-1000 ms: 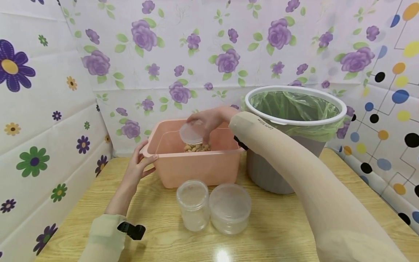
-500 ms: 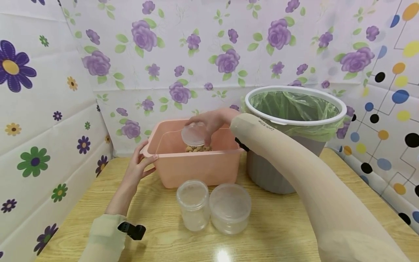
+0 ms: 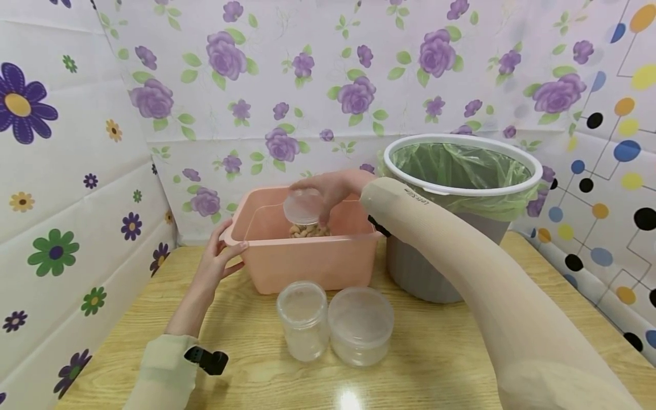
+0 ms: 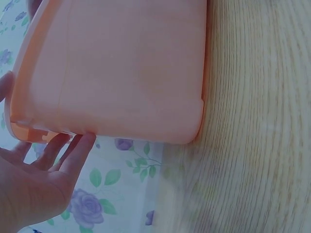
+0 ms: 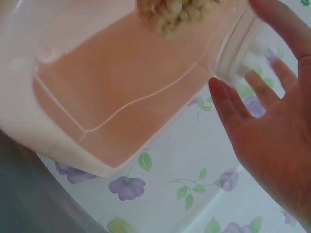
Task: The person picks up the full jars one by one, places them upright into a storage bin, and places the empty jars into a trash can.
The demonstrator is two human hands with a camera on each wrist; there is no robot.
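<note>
My left hand point(image 3: 212, 259) grips the left end of a pink plastic tub point(image 3: 307, 265), thumb over the rim. In the left wrist view, that hand's fingers point(image 4: 77, 153) lie against the tub's outer end wall. Inside the tub stands a clear lidded jar point(image 3: 301, 209) with pale nuts point(image 3: 310, 230), which look like cashews, in its lower part. My right hand point(image 3: 335, 191) reaches down over the jar and holds it by the lid, thumb and fingers spread around it. The right wrist view shows the jar point(image 5: 233, 46) between thumb and fingers; the tub's front wall hides its base.
Before the tub, a tall clear lidded jar point(image 3: 303, 330) and a wider, lower one point(image 3: 360, 327) stand side by side on the wooden table point(image 3: 246, 364). A grey bin point(image 3: 420, 279) with a green liner point(image 3: 504, 210) stands right of the tub, under my right forearm.
The right hand and jar shift slightly right, then back a little left, with the lid's tilt changing a little. The left hand and the tub stay as they were.
</note>
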